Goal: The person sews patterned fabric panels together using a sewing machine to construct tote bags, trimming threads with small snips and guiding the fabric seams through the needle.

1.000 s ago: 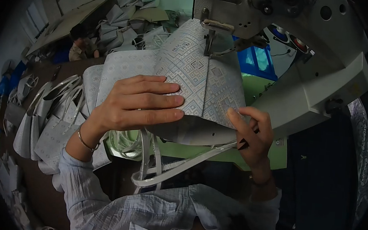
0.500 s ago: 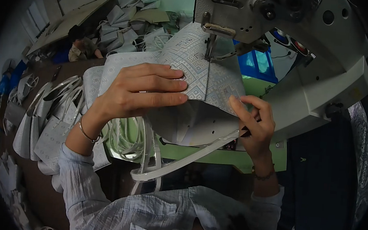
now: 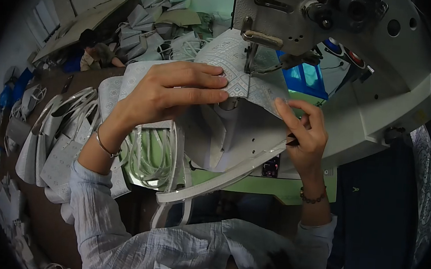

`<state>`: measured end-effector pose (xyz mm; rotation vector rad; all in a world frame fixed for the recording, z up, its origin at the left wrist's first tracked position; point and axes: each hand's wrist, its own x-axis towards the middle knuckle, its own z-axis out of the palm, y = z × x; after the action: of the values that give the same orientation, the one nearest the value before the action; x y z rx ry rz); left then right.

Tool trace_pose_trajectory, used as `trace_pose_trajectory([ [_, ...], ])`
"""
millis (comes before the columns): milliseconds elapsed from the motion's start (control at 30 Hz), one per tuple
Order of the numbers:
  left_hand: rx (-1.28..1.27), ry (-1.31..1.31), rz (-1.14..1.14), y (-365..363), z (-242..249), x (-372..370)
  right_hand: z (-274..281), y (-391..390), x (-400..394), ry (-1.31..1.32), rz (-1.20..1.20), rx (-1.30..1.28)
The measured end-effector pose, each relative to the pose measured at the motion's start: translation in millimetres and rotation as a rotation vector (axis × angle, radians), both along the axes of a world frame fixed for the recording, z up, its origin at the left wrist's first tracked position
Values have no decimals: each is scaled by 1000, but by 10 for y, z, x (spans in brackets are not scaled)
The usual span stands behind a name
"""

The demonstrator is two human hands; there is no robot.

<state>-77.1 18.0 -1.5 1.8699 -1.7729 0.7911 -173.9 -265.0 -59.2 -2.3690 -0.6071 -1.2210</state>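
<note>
A pale bag piece (image 3: 240,83) with a blue-grey diamond pattern is draped under the sewing machine's needle area (image 3: 250,61), a seam running down its middle. My left hand (image 3: 178,88) has its long fingers laid over the left part of its near edge; the thumb is hidden. At the right edge, my right hand (image 3: 307,129) pinches the piece between thumb and finger. Something small and dark, partly hidden, sits in that palm. A whitish strap (image 3: 221,189) loops from near my right hand towards the left. Beneath the raised edge shows the machine's pale bed (image 3: 241,131).
The sewing machine's head (image 3: 285,23) overhangs the work. To the left lie patterned bags with handles (image 3: 67,158) and coiled white straps (image 3: 147,159) on a green surface. A blue crate (image 3: 303,78) stands behind. Another person (image 3: 97,57) is at the far left beside piled bags.
Both hands have shifted slightly up and away, with the near edge of the bag piece. More of the machine bed now shows beneath it. The view has also shifted a little.
</note>
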Motion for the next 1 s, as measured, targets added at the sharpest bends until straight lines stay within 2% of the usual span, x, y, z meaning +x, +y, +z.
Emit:
trace_pose_trajectory([
  [533, -26, 132, 40, -79, -33, 225, -34, -47, 232, 9, -107, 4],
  [900, -45, 241, 55, -86, -95, 365, -55, -58, 367, -16, -95, 14],
  [967, -45, 441, -11, -53, -104, 404, -63, -48, 377, -5, -85, 25],
  [1000, -45, 438, -13, -45, -129, 442, -73, -48, 387, 9, -79, 35],
])
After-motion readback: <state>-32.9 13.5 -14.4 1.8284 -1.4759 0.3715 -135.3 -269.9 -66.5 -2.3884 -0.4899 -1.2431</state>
